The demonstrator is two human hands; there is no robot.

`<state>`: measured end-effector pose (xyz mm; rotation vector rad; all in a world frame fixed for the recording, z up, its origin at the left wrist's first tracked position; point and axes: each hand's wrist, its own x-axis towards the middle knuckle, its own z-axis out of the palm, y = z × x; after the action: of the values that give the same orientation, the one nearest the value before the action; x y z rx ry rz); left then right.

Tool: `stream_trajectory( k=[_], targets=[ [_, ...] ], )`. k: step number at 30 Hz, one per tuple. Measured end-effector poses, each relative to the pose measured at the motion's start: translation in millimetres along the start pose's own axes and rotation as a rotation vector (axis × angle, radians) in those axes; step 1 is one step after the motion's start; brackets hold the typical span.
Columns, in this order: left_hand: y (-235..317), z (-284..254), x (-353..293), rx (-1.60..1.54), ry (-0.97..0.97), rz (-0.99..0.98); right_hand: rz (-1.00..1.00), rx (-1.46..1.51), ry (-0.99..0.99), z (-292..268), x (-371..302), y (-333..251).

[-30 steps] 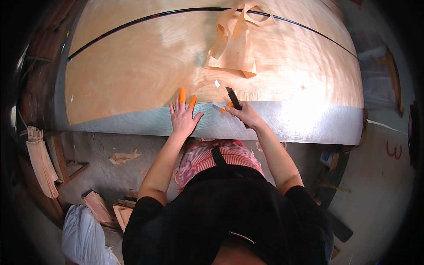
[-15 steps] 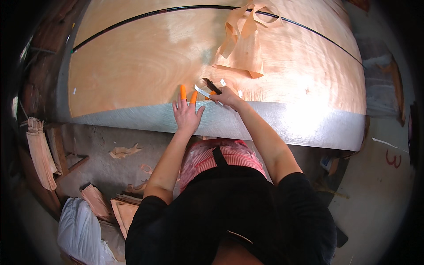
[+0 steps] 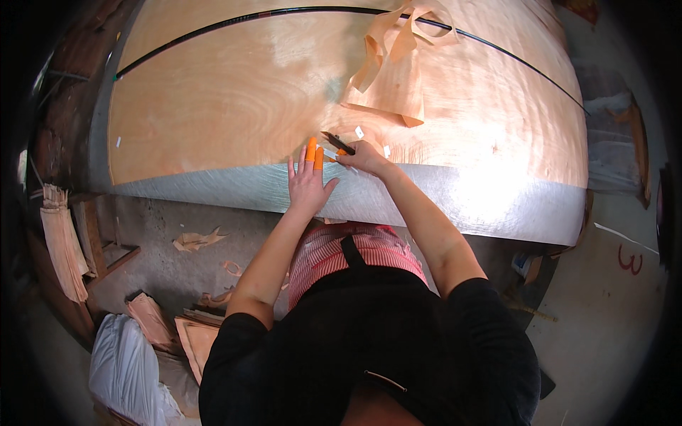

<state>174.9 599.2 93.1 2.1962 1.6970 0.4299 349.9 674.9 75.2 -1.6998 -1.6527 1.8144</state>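
Observation:
My left hand [image 3: 308, 189] lies with its fingers stretched over the front edge of a pale wood veneer sheet [image 3: 206, 106]. Orange finger covers [image 3: 311, 150] sit on two of its fingers. My right hand [image 3: 367, 157] is closed around a dark, slim tool like a utility knife [image 3: 338, 143], which points up and to the left. A white strip [image 3: 328, 153], probably tape, shows between the two hands, partly hidden by the left fingers. Orange also shows at the right fingers. Small white pieces [image 3: 359, 132] lie on the veneer just beyond the right hand.
A torn veneer offcut [image 3: 389, 99] lies farther back, partly over a long black rod [image 3: 249, 19] that crosses the sheet. Shiny metal [image 3: 426, 195] forms the table's front edge. Veneer scraps [image 3: 199, 240] are on the floor; a white sack [image 3: 126, 369] stands lower left.
My left hand has shifted right, closer to my right hand, and its covered fingers now overlap the white strip. My right hand still holds the tool, nearly in place.

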Motion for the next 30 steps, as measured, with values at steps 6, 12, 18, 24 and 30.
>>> stream_trajectory(
  k=[6, 12, 18, 24, 30],
  targets=[
    [-0.2, 2.6, 0.4, 0.087, -0.073, -0.008, -0.160, -0.721, 0.138, -17.9, -8.8, -35.9],
    [-8.1, -0.4, -1.8, -0.002, -0.015, 0.019, -0.028, -0.670, -0.072, -70.7, -12.6, -64.9],
    [-25.7, 6.4, -13.1, -0.350, 0.248, -0.055, -0.072, -0.229, -0.090, -14.8, -10.5, -28.9],
    [3.4, 15.0, -18.2, -0.135, 0.046, -0.023, -0.075, -0.436, 0.052, 5.0, 0.1, -21.1],
    [13.2, 29.9, -21.1, 0.060, 0.034, -0.028, -0.197, -0.706, 0.069, 4.5, -8.5, -40.1]
  ],
)
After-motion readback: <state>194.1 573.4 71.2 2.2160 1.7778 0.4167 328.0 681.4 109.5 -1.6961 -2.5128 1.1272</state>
